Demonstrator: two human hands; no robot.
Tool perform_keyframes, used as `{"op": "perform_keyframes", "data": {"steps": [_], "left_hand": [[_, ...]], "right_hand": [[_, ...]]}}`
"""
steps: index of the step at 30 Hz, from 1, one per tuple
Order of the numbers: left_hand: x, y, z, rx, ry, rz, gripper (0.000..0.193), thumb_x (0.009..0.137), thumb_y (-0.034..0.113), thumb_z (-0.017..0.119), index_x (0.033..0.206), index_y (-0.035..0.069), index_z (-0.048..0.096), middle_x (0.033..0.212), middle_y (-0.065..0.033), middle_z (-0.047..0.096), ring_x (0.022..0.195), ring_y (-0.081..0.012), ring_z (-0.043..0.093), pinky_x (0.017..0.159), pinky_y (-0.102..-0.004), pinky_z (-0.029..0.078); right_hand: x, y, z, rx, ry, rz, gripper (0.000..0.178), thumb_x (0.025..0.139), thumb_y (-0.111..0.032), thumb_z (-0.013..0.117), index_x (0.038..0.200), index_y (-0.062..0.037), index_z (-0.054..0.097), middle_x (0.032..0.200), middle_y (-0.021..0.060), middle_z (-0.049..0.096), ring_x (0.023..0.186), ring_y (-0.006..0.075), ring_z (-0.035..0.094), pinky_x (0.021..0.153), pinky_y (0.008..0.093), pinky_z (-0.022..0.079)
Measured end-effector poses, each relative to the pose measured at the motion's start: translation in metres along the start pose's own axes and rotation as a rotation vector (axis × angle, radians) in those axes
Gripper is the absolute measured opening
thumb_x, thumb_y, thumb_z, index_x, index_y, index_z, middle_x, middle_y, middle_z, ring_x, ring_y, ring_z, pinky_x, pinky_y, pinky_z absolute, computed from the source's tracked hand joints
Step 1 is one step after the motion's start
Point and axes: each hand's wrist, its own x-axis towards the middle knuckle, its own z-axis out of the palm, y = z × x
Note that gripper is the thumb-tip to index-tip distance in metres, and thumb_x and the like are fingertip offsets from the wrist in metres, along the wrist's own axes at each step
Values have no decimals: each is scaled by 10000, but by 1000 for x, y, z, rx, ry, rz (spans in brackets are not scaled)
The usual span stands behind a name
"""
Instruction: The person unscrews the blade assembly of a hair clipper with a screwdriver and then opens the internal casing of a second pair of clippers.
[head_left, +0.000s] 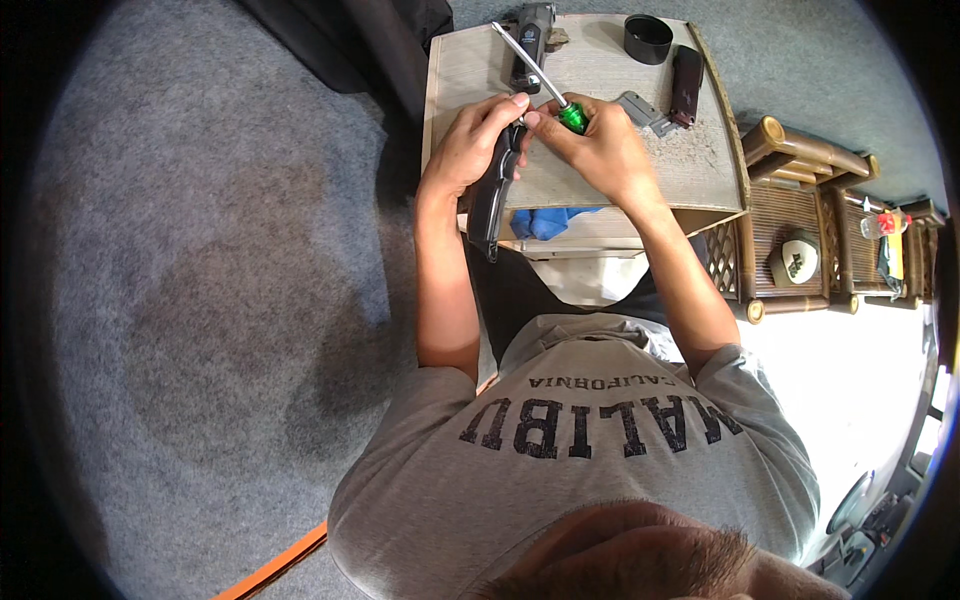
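My left hand [468, 148] is closed round a long black contoured housing [487, 205], shaped like a hand tool's grip, which slants down past the table's front edge. In my right hand [605, 150] a screwdriver [573, 117] with a green handle is tucked against the palm, its metal shaft pointing up and left. The right thumb and fingertips meet the left fingers at the housing's far end; the small part between them is too hidden to make out. Just beyond the hands lies a black and grey handheld device [533, 48], partly crossed by the screwdriver's shaft.
On the wooden table [600, 85] stand a round black cup [648, 40], a dark maroon casing [686, 85] and a flat grey part [643, 112], with dark crumbs scattered nearby. Blue cloth [543, 222] sits in the open compartment below. Bamboo chairs [790, 235] holding a cap [797, 260] are at right.
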Motion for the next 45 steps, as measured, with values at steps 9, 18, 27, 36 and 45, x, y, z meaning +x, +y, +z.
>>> {"op": "perform_keyframes", "data": {"steps": [9,18,27,36,45], "left_hand": [[1,0,-2,21,-2,-2,432,1028,484,620,982,61,698,714,-32,634,598,-113,634,533,-266,528],[0,-1,-4,6,-29,-25,428,1036,473,617,1072,54,697,767,-21,644,622,-101,639,544,-262,537],[0,-4,-6,5,-44,0,461,1025,486,655,1111,37,716,785,-29,655,647,-101,643,552,-255,540],[-1,-3,-5,-33,-38,-28,444,1027,474,649,1100,41,717,774,-29,647,617,-101,628,540,-254,523],[-1,-1,-3,-84,-75,-10,409,1038,442,645,1047,35,679,766,-29,631,611,-98,618,535,-256,512]], "right_hand": [[4,2,4,104,19,-13,296,933,-289,779,1001,-1,775,750,168,723,666,183,660,703,367,541],[0,0,4,-116,55,-223,251,959,-202,746,1079,16,714,806,143,749,710,204,721,705,361,561],[0,6,1,-316,49,-394,295,891,-216,768,1112,-54,658,829,186,740,820,416,730,698,481,572],[-1,1,0,-182,29,-330,264,905,-206,736,1088,-25,674,851,193,742,837,415,732,729,470,575],[-1,-9,-13,-31,97,-80,236,920,-226,714,1024,-14,706,780,205,710,762,351,745,712,426,556]]}}
